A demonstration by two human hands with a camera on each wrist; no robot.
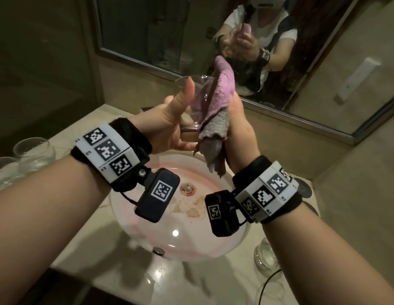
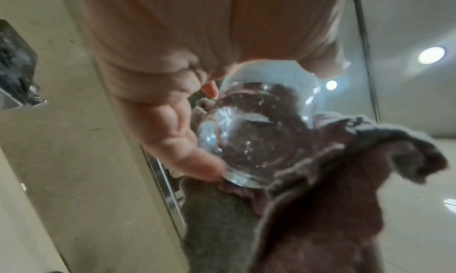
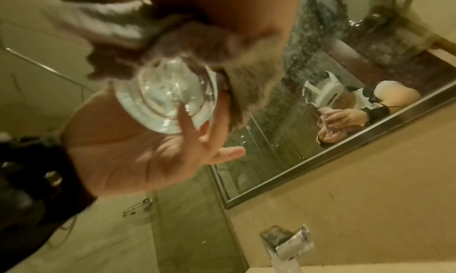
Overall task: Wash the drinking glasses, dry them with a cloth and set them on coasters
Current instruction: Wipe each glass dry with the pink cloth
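The drinking glass (image 1: 197,102) is held above the sink basin (image 1: 130,219), upright. The left hand (image 1: 169,126) supports its base at 9 o'clock, thumb straight against the wall and fingers curled under. The right hand (image 1: 238,119), at 3 o'clock, grips the pink cloth (image 1: 220,93) pressed against the glass. Two more glasses (image 1: 34,154) stand on the counter at 9 o'clock of the basin.

Left hand (image 2: 172,105) holds glass (image 2: 249,138) against cloth (image 2: 333,209).
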